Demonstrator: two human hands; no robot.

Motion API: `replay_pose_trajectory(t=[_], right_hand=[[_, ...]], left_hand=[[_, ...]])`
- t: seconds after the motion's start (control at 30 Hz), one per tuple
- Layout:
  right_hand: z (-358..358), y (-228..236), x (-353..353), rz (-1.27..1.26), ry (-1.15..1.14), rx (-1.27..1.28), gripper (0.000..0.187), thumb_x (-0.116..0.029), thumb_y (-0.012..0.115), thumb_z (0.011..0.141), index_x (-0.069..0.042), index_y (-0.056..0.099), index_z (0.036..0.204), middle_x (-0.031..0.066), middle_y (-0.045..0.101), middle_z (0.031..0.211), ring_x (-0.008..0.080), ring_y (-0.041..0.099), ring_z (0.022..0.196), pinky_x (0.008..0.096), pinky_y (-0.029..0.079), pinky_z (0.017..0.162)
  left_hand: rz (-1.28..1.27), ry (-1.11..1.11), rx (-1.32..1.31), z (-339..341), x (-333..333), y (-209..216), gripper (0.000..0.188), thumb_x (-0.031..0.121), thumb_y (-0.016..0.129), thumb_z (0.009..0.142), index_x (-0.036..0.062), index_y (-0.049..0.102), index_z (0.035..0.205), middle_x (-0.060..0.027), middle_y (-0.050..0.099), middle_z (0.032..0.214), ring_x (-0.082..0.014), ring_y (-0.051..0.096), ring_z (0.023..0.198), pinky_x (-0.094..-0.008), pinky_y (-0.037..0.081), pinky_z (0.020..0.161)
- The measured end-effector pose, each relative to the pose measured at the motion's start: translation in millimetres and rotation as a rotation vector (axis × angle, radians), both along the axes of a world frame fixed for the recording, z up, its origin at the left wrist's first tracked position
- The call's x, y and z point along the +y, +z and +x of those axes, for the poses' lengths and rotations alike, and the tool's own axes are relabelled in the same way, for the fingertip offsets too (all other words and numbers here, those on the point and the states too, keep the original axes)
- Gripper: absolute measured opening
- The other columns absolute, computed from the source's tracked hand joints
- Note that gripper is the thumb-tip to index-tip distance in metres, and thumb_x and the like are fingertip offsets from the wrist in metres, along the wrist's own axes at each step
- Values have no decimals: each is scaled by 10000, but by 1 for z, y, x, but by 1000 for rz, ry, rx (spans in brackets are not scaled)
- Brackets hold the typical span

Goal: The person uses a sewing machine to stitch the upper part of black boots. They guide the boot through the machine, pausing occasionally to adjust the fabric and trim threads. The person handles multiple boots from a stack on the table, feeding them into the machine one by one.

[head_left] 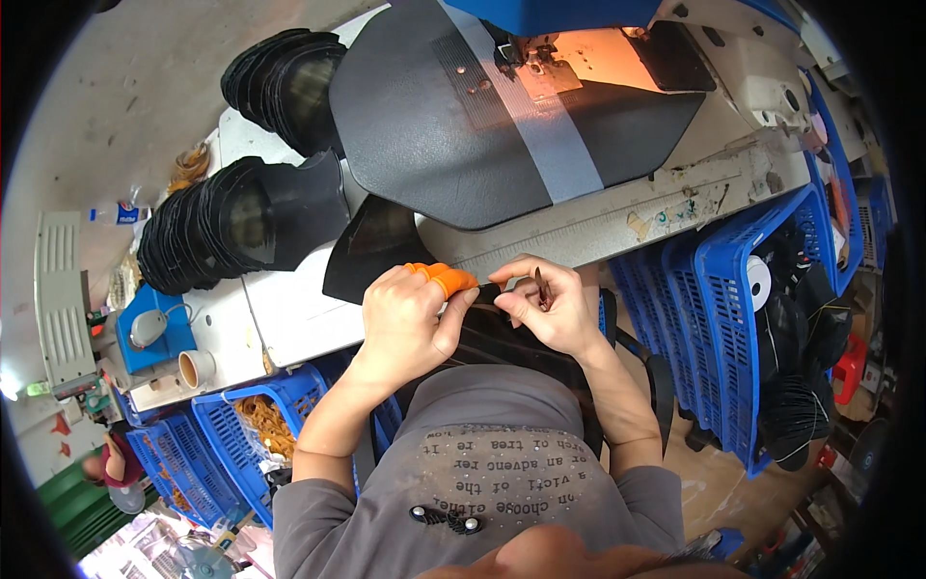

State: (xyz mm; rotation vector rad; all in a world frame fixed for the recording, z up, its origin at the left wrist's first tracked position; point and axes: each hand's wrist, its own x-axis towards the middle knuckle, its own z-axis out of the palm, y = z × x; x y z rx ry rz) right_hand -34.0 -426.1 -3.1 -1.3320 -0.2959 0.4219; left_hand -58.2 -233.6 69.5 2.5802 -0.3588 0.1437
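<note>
My left hand [410, 314], with orange covers on its fingers, is closed in front of my chest. Between its thumb and fingers it pinches a small black piece [489, 292]. My right hand [557, 307] is curled at the other end of that piece. A small dark pointed metal tool [541, 282] shows among its fingers; its exact kind is too small to make out. Just beyond my left hand, a curved black sheet piece [374, 243] lies at the table's front edge.
A sewing machine bed, covered by a black board [444, 135] with a grey tape strip, stands ahead. Two stacks of black cut pieces [207, 227] lie on the white table [299, 299]. Blue crates [704, 299] stand at the right. A brown-rimmed cup [196, 369] is at the left.
</note>
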Motion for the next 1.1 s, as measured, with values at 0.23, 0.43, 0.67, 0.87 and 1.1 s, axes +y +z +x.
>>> replay_pose_trajectory(t=[0.23,0.43,0.67,0.87,1.1], right_hand=[[-6,-2,10,-48,-86,72,52,-51,704,858,-7,684,879,-31,595,655,-16,462,523,184,329,475],[-4,0,14,-43,-127,39,69,-39,705,840,15,673,870,-4,625,730,6,498,552,199,366,490],[-4,8,16,-82,-129,-93,56,-7,708,820,13,673,858,8,634,786,22,465,558,205,356,497],[-4,7,19,-30,-135,-110,70,-31,720,839,9,687,887,-5,623,770,22,447,580,204,352,514],[-1,7,20,13,-86,78,97,-80,688,898,13,699,922,-20,609,756,19,432,590,198,344,523]], left_hand=[[-58,47,65,0,-2,3,109,106,752,757,33,715,829,-111,655,706,-293,607,634,-376,472,608],[-114,27,-14,0,-6,0,122,59,758,749,39,715,862,-86,687,787,-276,641,696,-347,502,643],[-124,38,-96,-1,-9,-15,111,62,742,763,27,693,856,-104,642,771,-286,602,663,-371,484,618],[-290,161,246,-1,-6,-3,121,92,660,864,-21,642,905,-134,628,785,-260,602,702,-347,473,654],[-369,160,430,5,7,4,151,104,683,876,-30,654,939,-109,657,812,-180,615,759,-314,479,706]])
